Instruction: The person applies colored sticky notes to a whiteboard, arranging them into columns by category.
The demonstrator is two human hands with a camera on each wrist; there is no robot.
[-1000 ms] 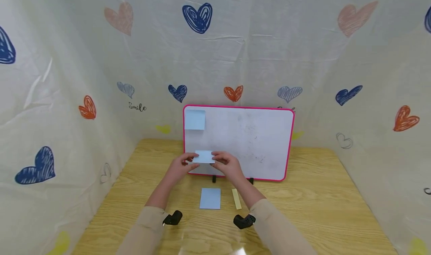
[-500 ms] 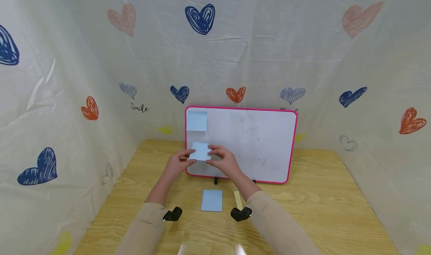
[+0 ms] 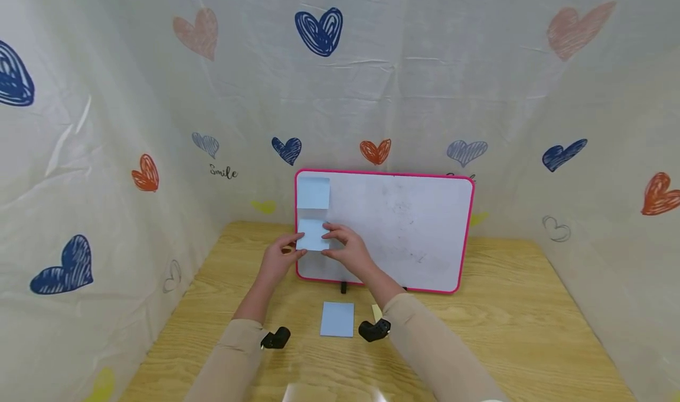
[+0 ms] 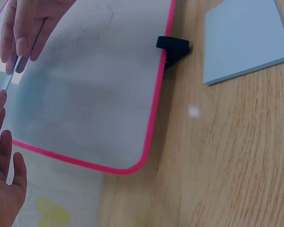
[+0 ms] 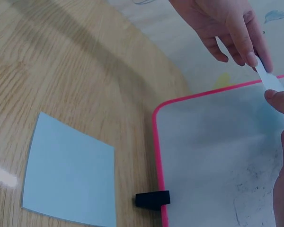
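A light blue sticky note (image 3: pixel 312 235) is held by both hands at the left side of a pink-framed whiteboard (image 3: pixel 382 213). My left hand (image 3: pixel 277 261) pinches its left edge between thumb and fingers. On the opposite edge, my right hand (image 3: pixel 352 252) grips it the same way. Just above it, another blue sticky note (image 3: pixel 313 193) is stuck in the board's upper left corner. In the right wrist view the held note (image 5: pixel 269 79) appears almost edge-on between the two hands. Whether it touches the board is hard to tell.
A pad of blue sticky notes (image 3: pixel 337 319) lies on the wooden table (image 3: pixel 510 319) in front of the board. Beside it is a pale yellow strip (image 3: pixel 376 312), partly covered by the right wrist camera (image 3: pixel 374 330). Black feet (image 3: pixel 343 287) support the board. A heart-printed curtain (image 3: pixel 393 83) hangs behind.
Both hands have raised the held sticky note and brought it closer to the board, below the stuck one. It has turned from a flat tilt to nearly upright, facing the head camera.
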